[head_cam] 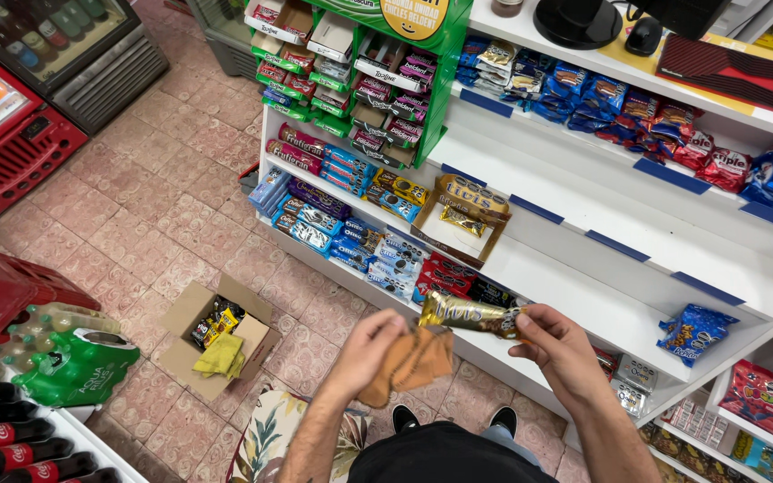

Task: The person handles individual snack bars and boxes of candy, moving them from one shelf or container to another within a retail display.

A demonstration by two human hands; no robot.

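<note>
The right hand (558,347) has its fingers clamped on a gold snack packet (469,314), long axis left-right, tilted slightly; the left hand (370,349) has its fingers closed on an orange cloth (411,365).

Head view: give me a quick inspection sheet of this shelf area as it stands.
Surface: white shelf, partly bare, snack packs along it.
Job's things: gold wrapped snack bar; tan cloth.
Clutter: open cardboard box on the tiled floor, holding a yellow cloth.
Hands: left hand grips the tan cloth; right hand holds the bar.
Cables: nothing seen.
Surroundings: red cooler, green bottle pack, open gold display box.
</note>
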